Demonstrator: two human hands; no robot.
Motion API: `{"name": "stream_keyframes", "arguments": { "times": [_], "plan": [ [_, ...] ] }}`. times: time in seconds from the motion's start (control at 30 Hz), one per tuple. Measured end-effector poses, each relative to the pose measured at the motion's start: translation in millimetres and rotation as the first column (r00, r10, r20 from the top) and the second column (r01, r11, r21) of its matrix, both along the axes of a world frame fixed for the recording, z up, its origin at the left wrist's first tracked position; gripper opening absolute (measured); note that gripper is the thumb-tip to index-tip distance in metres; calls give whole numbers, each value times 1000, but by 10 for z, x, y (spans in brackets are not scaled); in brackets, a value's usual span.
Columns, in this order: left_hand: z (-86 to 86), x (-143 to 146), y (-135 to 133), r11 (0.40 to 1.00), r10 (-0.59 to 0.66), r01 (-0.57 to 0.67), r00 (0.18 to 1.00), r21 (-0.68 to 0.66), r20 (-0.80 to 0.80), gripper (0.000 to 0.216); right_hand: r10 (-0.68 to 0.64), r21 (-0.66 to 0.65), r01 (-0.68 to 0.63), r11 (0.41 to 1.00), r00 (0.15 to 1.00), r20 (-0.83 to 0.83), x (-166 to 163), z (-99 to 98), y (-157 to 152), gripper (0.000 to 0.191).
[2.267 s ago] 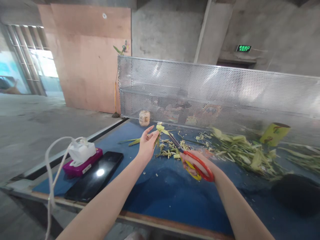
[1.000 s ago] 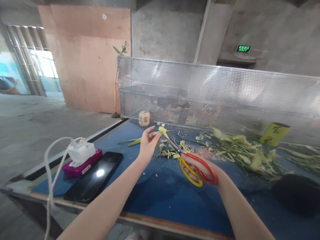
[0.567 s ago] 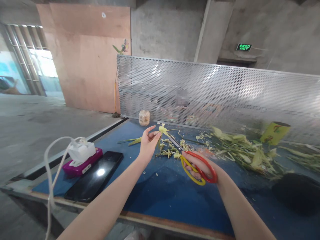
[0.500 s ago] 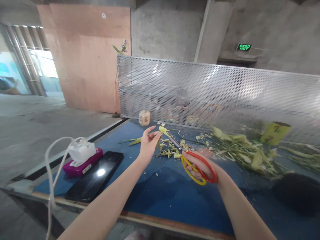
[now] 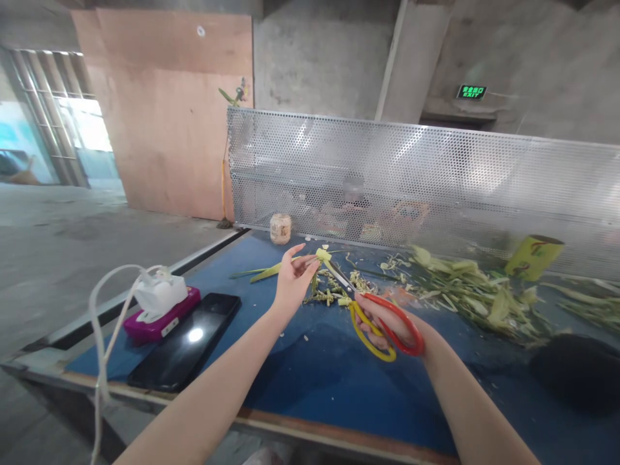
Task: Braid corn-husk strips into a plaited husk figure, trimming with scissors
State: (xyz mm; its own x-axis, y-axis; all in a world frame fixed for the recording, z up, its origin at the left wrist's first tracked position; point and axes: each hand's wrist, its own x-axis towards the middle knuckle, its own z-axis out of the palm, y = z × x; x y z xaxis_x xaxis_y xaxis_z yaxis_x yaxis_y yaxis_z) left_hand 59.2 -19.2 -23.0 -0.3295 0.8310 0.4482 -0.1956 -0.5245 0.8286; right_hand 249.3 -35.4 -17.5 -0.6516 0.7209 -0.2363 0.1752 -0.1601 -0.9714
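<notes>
My left hand (image 5: 292,281) pinches a pale yellow-green piece of plant stalk (image 5: 323,255) between thumb and fingers, with thin leaf strips trailing from it. In my right hand (image 5: 374,315) is a pair of scissors (image 5: 342,278) with one red and one yellow handle. Its blades point up and left, and their tips meet or overlap the stalk piece; whether they touch it I cannot tell. Below the blades, small plant clippings (image 5: 329,294) lie scattered on the blue tabletop (image 5: 310,374). Long green leaves (image 5: 265,271) lie behind my left hand.
At left are a black phone (image 5: 186,342), a purple power strip (image 5: 159,318) and a white cable (image 5: 97,336). A pale roll-like object (image 5: 280,229) stands by the perforated metal screen (image 5: 310,155). To the right are a leaf heap (image 5: 469,290), a yellow-green container (image 5: 533,258) and a dark round object (image 5: 576,371).
My left hand and the stalk piece have shifted slightly right and down. The scissors stay near the piece, their handles now a little further apart.
</notes>
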Motion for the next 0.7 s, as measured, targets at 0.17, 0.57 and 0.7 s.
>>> {"name": "stream_keyframes", "arguments": {
  "times": [0.17,0.57,0.7],
  "plan": [
    [-7,-18,3,999,37,-36,998,10,-60,47,-55,-20,57,998,995,87,-21,22,1,46],
    [-62,-3,-26,994,96,-81,968,73,-234,61,-30,-17,30,999,999,12,-39,18,-37,46],
    [-48,-4,-46,995,65,-44,971,94,-229,76,-59,-17,60,998,997,42,-52,24,-25,46]
  ]
}}
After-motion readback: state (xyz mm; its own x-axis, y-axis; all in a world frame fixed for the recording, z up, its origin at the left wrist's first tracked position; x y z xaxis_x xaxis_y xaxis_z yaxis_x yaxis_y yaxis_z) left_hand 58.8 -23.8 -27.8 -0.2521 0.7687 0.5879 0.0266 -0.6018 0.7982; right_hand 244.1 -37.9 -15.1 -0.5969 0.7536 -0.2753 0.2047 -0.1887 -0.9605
